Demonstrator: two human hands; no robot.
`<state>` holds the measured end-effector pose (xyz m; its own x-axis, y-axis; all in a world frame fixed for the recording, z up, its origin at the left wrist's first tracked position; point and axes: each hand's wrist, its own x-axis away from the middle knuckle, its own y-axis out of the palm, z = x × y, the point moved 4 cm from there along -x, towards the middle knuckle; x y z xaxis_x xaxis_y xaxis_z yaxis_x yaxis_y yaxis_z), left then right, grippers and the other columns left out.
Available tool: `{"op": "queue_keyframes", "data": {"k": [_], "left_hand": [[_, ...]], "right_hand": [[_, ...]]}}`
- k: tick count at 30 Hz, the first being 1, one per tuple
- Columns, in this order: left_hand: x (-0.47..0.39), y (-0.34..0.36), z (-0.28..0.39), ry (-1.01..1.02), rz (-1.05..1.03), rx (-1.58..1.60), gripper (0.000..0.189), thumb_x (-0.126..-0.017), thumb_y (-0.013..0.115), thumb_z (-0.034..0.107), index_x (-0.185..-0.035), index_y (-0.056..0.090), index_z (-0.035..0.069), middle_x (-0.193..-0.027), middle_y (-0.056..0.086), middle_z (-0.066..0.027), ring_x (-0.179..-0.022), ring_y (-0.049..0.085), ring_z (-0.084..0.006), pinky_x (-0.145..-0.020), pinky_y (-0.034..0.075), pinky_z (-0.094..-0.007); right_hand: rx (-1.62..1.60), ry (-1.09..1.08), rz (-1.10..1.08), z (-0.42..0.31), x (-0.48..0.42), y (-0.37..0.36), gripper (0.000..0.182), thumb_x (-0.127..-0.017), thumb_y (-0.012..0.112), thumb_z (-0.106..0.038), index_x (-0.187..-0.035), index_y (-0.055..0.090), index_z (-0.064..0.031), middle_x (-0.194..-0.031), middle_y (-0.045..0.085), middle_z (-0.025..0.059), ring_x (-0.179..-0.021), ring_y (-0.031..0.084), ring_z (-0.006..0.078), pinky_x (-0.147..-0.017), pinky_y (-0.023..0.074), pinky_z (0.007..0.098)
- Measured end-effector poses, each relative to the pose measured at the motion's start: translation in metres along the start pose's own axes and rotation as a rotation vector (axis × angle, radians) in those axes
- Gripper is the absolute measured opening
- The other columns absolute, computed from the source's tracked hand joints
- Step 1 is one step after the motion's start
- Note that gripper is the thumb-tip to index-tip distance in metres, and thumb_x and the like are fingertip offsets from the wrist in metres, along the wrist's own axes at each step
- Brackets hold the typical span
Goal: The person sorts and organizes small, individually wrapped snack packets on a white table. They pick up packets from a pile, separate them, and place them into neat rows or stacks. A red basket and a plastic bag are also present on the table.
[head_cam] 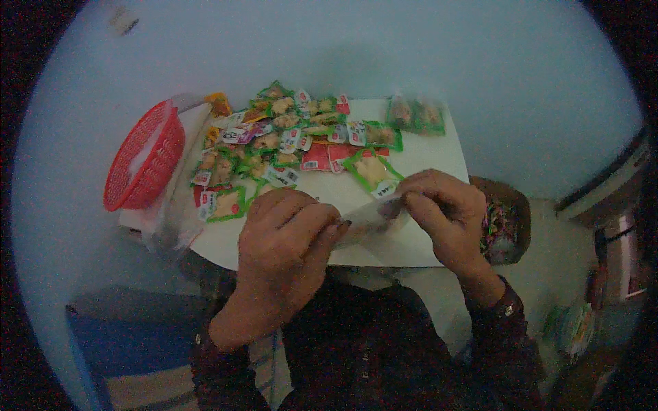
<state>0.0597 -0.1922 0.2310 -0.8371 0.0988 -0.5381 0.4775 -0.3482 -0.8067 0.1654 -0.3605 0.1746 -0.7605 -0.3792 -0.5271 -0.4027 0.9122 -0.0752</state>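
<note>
A clear plastic bag (362,218) is stretched between my two hands above the front of the white table (313,251). My left hand (288,231) pinches its left side between thumb and fingers. On the right side, my right hand (446,205) grips the upper edge the same way. Behind the bag lies a green-edged snack packet (371,168), close to my right fingertips. A loose heap of small sealed food packets (282,122), mostly green-edged with some red ones, spreads over the table beyond my hands. Blur hides what the bag holds, if anything.
A red plastic basket (172,154) tilts at the table's left side, near clear plastic sheets or bags (180,226). Two packets (415,114) lie at the far right corner. Below the right edge stands a bin (506,226) holding colourful scraps. A wall rises behind the table.
</note>
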Motion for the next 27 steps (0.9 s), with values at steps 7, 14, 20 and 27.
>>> {"op": "queue_keyframes", "data": {"k": [7, 14, 20, 27], "left_hand": [[0.002, 0.007, 0.009, 0.141, 0.010, 0.069, 0.010, -0.070, 0.066, 0.006, -0.078, 0.059, 0.006, -0.076, 0.054, -0.0099, -0.080, 0.057, -0.0300, -0.082, 0.046, -0.0442], [0.010, 0.007, 0.018, 0.112, -0.033, 0.067, 0.017, -0.066, 0.063, 0.006, -0.082, 0.058, 0.006, -0.080, 0.056, -0.0096, -0.083, 0.058, -0.0301, -0.086, 0.045, -0.0472], [0.017, 0.012, 0.024, 0.155, -0.021, 0.042, 0.017, -0.066, 0.062, 0.007, -0.083, 0.057, 0.005, -0.080, 0.055, -0.0091, -0.087, 0.058, -0.0291, -0.092, 0.045, -0.0494], [0.016, 0.007, 0.027, 0.129, -0.007, 0.019, 0.018, -0.067, 0.062, 0.009, -0.083, 0.057, 0.006, -0.078, 0.053, -0.0088, -0.086, 0.058, -0.0287, -0.093, 0.045, -0.0481]], "right_hand": [[0.049, -0.101, -0.185, -0.007, 0.003, 0.006, 0.006, -0.078, 0.070, -0.001, -0.084, 0.070, -0.0032, -0.086, 0.072, 0.0104, -0.075, 0.068, 0.0187, -0.070, 0.0541, 0.0302], [-0.251, 0.013, -0.216, 0.007, 0.011, 0.008, 0.009, -0.077, 0.072, -0.003, -0.086, 0.070, -0.0003, -0.090, 0.072, 0.0116, -0.083, 0.069, 0.0219, -0.073, 0.0558, 0.0338], [-0.108, -0.059, -0.472, 0.006, 0.014, 0.018, 0.017, -0.078, 0.073, -0.009, -0.093, 0.071, -0.0022, -0.100, 0.071, 0.0147, -0.095, 0.068, 0.0266, -0.085, 0.0539, 0.0383], [0.053, 0.007, -0.536, 0.022, 0.018, 0.015, 0.052, -0.067, 0.081, -0.012, -0.114, 0.063, 0.0005, -0.119, 0.063, 0.0176, -0.112, 0.060, 0.0270, -0.097, 0.0462, 0.0411]]}}
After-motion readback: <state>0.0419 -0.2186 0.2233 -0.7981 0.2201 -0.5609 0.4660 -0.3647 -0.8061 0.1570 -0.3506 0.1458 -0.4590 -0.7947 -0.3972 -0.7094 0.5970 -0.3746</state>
